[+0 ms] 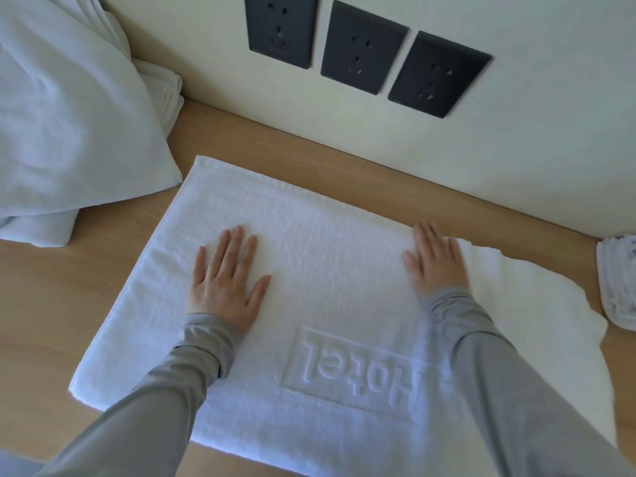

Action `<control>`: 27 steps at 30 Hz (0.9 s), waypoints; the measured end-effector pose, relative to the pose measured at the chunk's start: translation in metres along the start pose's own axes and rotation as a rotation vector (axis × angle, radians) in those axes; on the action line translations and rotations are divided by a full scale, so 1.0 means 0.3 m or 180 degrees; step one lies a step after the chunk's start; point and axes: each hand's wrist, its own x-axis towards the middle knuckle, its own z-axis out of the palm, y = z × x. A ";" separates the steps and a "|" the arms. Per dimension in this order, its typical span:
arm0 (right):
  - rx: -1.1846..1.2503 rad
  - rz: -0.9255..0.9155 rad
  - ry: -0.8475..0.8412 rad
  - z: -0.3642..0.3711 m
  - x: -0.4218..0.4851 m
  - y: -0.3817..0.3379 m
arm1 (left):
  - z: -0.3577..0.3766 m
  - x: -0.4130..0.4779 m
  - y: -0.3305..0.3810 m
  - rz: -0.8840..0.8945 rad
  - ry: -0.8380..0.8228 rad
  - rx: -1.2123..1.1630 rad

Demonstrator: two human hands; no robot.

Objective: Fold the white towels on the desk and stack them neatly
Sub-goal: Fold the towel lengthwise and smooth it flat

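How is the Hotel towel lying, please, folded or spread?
Spread flat: the towel lies on the desk, left hand and right hand flat on it. Doubled? Cannot tell.

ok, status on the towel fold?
Left grip and right grip flat, pressing the Hotel towel. It lies spread on the desk. Crumpled linen at left, folded towel far right; none on it.

Hotel room: "Hotel"-embossed towel (330,277)

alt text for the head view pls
A person's left hand and right hand press flat on a white terry towel embossed "Hotel", spread on a light wooden desk. Crumpled white linen lies left, three black wall sockets behind, a second white towel right.
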 end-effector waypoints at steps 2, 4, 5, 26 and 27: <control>-0.0071 0.0244 -0.0097 -0.012 0.019 0.031 | 0.000 0.001 0.003 -0.0009 0.0001 0.0011; 0.0042 0.0416 0.0162 -0.030 0.005 -0.042 | -0.002 0.001 0.004 -0.0022 -0.0005 0.0017; 0.0241 0.0404 0.0435 -0.040 -0.020 -0.111 | -0.004 0.000 0.003 -0.0028 0.0000 0.0023; 0.0527 0.0632 0.0839 0.079 -0.620 -0.160 | -0.020 -0.005 0.020 -0.0095 -0.0059 0.0087; 0.0563 0.0279 0.0790 0.082 -0.635 -0.231 | -0.025 -0.012 0.038 -0.0163 -0.0065 0.0015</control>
